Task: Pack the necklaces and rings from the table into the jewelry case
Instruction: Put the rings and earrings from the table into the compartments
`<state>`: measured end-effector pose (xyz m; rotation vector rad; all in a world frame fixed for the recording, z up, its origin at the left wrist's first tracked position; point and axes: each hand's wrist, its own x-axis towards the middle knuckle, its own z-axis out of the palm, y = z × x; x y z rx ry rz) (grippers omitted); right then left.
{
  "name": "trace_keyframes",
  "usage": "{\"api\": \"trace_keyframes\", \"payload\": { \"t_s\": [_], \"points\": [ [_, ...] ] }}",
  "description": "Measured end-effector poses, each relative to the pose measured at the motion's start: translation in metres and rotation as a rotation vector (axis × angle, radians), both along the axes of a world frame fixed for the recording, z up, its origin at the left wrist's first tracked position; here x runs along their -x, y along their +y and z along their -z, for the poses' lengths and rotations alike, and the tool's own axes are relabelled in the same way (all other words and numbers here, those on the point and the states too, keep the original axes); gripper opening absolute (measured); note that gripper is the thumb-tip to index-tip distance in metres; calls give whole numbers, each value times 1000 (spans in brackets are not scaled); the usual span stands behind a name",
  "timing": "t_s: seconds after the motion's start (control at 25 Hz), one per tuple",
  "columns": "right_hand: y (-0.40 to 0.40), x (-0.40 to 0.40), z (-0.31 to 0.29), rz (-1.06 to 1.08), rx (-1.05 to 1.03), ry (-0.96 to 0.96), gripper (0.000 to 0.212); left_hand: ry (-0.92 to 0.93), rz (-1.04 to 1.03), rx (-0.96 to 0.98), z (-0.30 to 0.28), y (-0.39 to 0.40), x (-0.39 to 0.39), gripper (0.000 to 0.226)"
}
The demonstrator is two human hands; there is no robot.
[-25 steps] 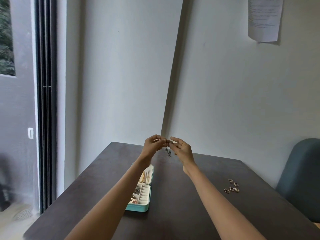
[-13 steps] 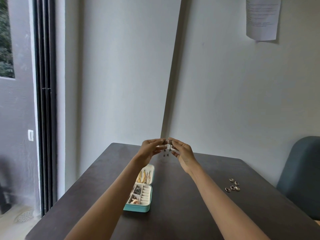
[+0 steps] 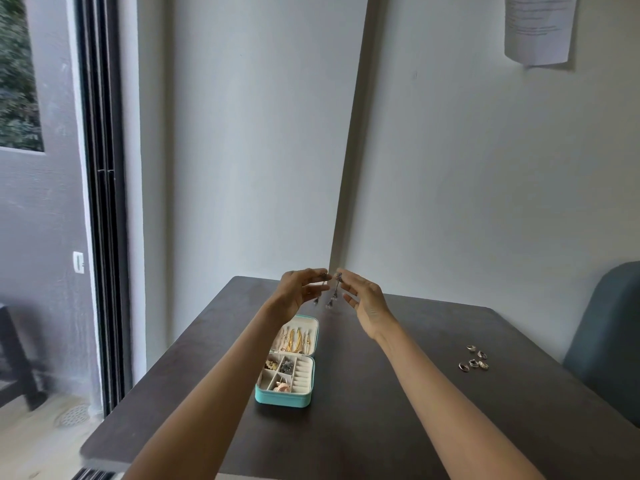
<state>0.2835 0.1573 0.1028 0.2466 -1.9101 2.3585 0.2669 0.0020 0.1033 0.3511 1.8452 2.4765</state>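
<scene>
Both hands are raised above the far half of the tabletop [image 3: 381, 427], fingertips nearly meeting. The left hand [image 3: 300, 292] pinches one end of a thin dark necklace [image 3: 333, 295] between thumb and forefinger, its other fingers loosely spread. The right hand [image 3: 364, 298] pinches the other end the same way. Small dangling pieces hang from each pinch, clear of the table.

Below the left wrist, towards the left edge, a turquoise jewelry case [image 3: 284, 398] lies open, gold chains hanging in its lid and small pieces in its compartments. Five rings [image 3: 474, 360] lie clustered near the right edge. The writing on a sheet of paper [image 3: 538, 27] on the wall is too blurred to read.
</scene>
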Motion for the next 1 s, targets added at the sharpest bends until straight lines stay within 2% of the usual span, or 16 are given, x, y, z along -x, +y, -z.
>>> {"api": "trace_keyframes", "payload": {
  "t_s": [0.12, 0.2, 0.32, 0.44, 0.6, 0.72, 1.0],
  "points": [
    [-18, 2, 12, 116, -5, -3, 29, 57, -83, 47, 9, -13, -9, 28],
    [-32, -2, 23, 123, 14, -20, 27, 63, -130, 63, 16, -25, -18, 28],
    [-55, -8, 47, 105, -75, -42, 23, 58, -189, 144, 34, -45, -31, 26],
    [-79, -11, 78, 110, -144, -80, 22, -27, -211, 253, 53, -61, -43, 23],
    [-102, -23, 105, 151, -154, -188, 18, -136, -189, 414, 64, -74, -57, 19],
    [-103, -30, 107, 197, -209, -180, 21, -176, -121, 536, 64, -79, -62, 20],
    [-96, -29, 104, 196, -318, -161, 23, -130, -158, 956, 68, -70, -57, 22]
  ]
}}
